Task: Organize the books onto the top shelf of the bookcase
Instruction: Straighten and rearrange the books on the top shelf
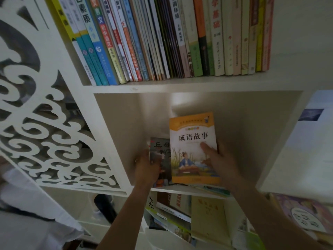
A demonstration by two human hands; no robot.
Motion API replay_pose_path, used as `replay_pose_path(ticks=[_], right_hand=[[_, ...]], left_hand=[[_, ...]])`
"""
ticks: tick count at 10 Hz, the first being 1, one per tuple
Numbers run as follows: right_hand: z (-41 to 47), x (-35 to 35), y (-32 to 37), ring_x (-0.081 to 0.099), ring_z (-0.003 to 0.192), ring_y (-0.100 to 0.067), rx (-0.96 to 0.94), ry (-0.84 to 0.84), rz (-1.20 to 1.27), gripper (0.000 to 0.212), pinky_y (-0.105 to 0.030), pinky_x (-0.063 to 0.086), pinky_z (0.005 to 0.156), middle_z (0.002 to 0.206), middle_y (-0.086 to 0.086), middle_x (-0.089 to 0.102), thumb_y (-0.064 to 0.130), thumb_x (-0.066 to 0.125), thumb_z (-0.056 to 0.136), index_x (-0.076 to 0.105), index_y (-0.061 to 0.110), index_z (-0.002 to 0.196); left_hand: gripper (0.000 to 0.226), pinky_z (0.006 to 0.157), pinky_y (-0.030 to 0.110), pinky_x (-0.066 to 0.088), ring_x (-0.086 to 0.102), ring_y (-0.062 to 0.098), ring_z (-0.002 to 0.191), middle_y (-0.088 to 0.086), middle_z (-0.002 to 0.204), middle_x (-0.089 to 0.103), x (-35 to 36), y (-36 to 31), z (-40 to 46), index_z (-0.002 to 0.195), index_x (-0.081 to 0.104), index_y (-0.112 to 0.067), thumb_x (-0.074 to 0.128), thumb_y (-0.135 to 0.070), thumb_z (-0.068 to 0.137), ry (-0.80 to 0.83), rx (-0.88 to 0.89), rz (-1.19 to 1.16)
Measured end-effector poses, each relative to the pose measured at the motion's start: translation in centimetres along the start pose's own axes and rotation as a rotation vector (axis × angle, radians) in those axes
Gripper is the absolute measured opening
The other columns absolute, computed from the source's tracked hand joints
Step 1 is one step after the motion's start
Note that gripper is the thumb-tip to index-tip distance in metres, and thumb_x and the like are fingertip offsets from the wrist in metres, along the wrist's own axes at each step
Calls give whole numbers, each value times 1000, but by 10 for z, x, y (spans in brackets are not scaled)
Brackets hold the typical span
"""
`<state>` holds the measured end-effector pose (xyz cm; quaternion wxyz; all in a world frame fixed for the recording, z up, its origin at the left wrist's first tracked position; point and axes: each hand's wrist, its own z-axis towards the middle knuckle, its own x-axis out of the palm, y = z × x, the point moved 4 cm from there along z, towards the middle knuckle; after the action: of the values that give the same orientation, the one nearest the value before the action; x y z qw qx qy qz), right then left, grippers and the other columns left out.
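Inside the middle compartment of the white bookcase (pixel 111 141), my right hand (pixel 219 161) grips an orange and white book (pixel 191 141), thumb on its cover, fingers behind its right edge. The book stands upright, facing me. Beside it on the left, my left hand (pixel 146 168) holds a darker book (pixel 160 159) by its left edge; that book is partly hidden behind the orange one. The top shelf (pixel 180 85) above carries a long row of upright books (pixel 162 37), which lean at the left end.
A carved white side panel (pixel 45 132) flanks the bookcase on the left. The lower compartment holds piled books (pixel 180 213). A large pale book or board (pixel 306 150) juts in at the right, above more books (pixel 306 213). A few thin books lie under the orange one.
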<state>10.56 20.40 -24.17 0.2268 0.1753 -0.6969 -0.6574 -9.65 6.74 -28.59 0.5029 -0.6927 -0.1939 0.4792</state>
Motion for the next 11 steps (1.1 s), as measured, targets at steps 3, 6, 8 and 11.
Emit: replay_pose_path(ticks=[3,6,8,11], right_hand=[[-71,-8,51,72,96,-2,-205,52,97,25,-15,57,72,105,21,75,28,71,90,66,39,112],[-149,-67,161,76,91,-12,-470,38,78,37,-28,62,69,106,13,77,40,72,74,69,47,110],[-125,-91,281,73,75,-13,-751,-133,-205,18,-28,60,63,87,1,76,38,66,93,72,26,105],[-67,-110,344,73,86,-19,-572,17,-386,53,-34,59,69,106,-1,70,59,73,79,55,47,127]], left_hand=[[43,92,53,59,67,36,119,16,135,65,-10,-72,-100,138,58,-20,54,-43,102,372,202,-973],[46,70,3,50,64,-19,90,-45,99,65,-25,-196,-211,94,49,-82,64,-40,83,57,557,-459],[33,79,37,64,74,18,107,-2,120,73,-44,-312,-196,134,54,-17,57,-18,101,84,906,-691],[24,59,17,53,64,4,75,-4,99,67,18,-393,-182,119,57,-15,57,-33,105,-603,1132,-238]])
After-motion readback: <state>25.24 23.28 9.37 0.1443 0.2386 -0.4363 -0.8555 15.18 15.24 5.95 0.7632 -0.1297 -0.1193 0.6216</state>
